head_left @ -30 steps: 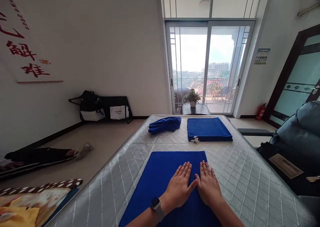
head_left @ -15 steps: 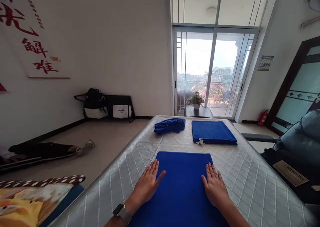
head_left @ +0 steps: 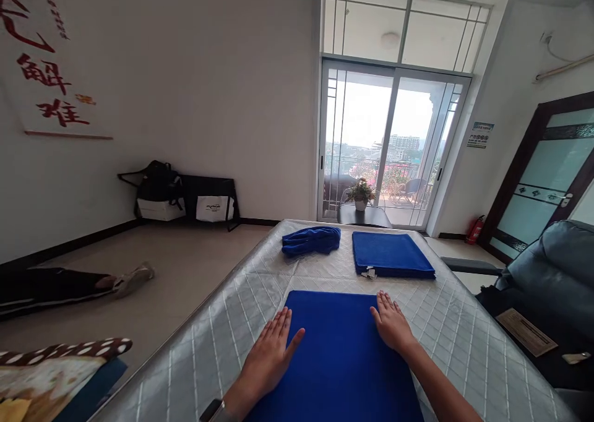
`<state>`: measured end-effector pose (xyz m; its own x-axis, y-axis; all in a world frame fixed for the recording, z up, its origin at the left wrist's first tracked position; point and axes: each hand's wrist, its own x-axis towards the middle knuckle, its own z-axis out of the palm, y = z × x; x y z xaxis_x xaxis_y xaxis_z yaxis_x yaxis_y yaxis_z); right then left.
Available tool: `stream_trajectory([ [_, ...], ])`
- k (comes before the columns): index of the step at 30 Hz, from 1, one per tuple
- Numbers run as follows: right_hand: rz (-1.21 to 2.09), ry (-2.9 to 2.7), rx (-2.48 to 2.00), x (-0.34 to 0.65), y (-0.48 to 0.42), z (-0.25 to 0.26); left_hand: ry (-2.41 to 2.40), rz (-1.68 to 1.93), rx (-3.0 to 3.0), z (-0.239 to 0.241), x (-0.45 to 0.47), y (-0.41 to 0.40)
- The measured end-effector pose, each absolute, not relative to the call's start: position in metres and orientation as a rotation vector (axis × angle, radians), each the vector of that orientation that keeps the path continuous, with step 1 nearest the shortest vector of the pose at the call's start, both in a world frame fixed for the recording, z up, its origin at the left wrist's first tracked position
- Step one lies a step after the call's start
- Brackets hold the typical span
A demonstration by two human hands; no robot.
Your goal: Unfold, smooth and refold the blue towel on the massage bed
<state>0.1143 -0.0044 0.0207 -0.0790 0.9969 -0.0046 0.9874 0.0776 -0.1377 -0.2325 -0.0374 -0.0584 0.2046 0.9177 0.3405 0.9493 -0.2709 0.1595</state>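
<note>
A blue cloth (head_left: 341, 354), smooth and rectangular, lies flat in front of me on a silver quilted table cover (head_left: 208, 348). My left hand (head_left: 271, 351) rests on its left edge, fingers stretched forward and thumb apart. On the upper right edge lies my right hand (head_left: 392, 323), also flat with its fingers extended. Beyond them sits a neat stack of folded blue cloths (head_left: 392, 253) with white tags at the near corner. Left of that stack is a crumpled blue cloth bundle (head_left: 310, 241).
A black armchair (head_left: 557, 267) holding a brown board (head_left: 526, 331) stands at the right. Behind the table is a potted plant (head_left: 361, 193) on a small chair. At left, a person's leg (head_left: 69, 289) stretches over the floor, near a patterned blanket (head_left: 55, 378).
My right hand has slid forward and slightly inward to the cloth's far right corner. My left hand stays along the left edge. The whole view has shifted a little.
</note>
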Motion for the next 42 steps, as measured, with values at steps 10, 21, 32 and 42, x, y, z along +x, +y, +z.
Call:
stream_trajectory([
  [10, 0.185, -2.181, -2.036, 0.12, 0.004, 0.001, -2.01, -0.493, -2.389, -0.03, -0.223, -0.045],
  [21, 0.107, -2.233, -1.955, 0.126, 0.003, -0.004, -1.382, -0.544, -2.861, 0.01, -0.037, -0.028],
  [32, 0.114, -2.222, -1.973, 0.126, 0.006, -0.004, -1.709, -0.468, -2.75, 0.003, -0.035, 0.007],
  [42, 0.145, -2.165, -1.989, 0.124, 0.009, -0.009, -2.029, -0.367, -2.462, -0.001, -0.176, 0.023],
])
